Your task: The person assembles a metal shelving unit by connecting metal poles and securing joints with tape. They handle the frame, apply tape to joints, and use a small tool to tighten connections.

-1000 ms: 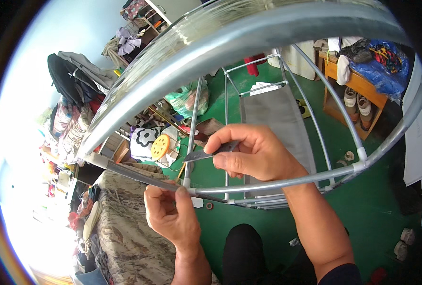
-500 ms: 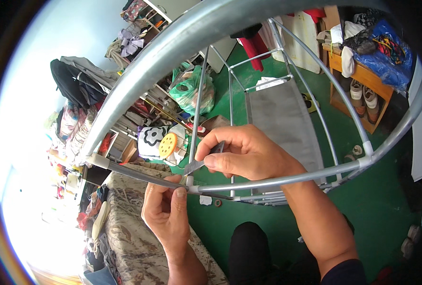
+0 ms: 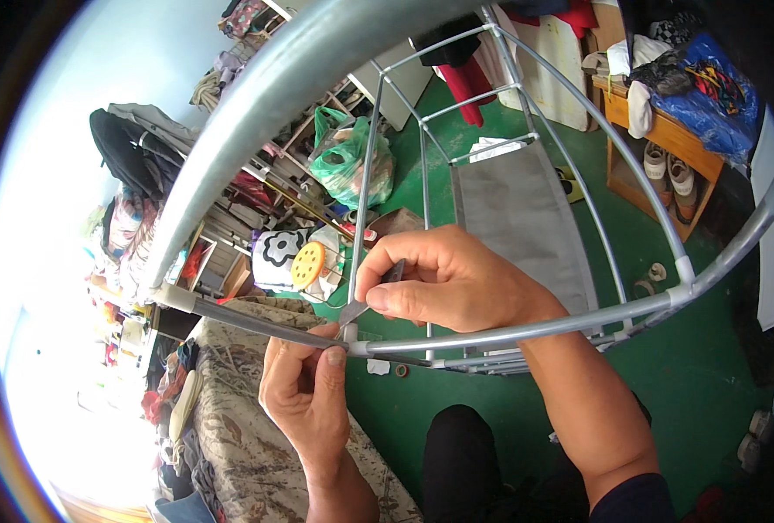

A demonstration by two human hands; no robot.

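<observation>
A frame of grey metal tubes (image 3: 509,335) with white plastic joints surrounds my hands. My left hand (image 3: 306,388) is closed on a tube (image 3: 256,323) of its near side, thumb and fingers pinching it just left of a white joint (image 3: 352,337). My right hand (image 3: 456,283) reaches over the near tube and is closed round a small knife (image 3: 352,312) with a dark handle. Its blade slants down to the left, with the tip close to my left fingertips at that joint. Whether the tip touches the tube is hard to tell.
Grey fabric (image 3: 522,227) spans the frame's far part. A patterned bed (image 3: 247,418) lies at left, a green plastic bag (image 3: 352,157) beyond. At right stands a wooden shelf (image 3: 622,179) with shoes. A yellow round stool top (image 3: 307,265) shows behind the frame.
The knife and my right fingers have shifted slightly left and down, the blade tip nearer the joint. The left hand keeps its grip; the frame has moved slightly in view.
</observation>
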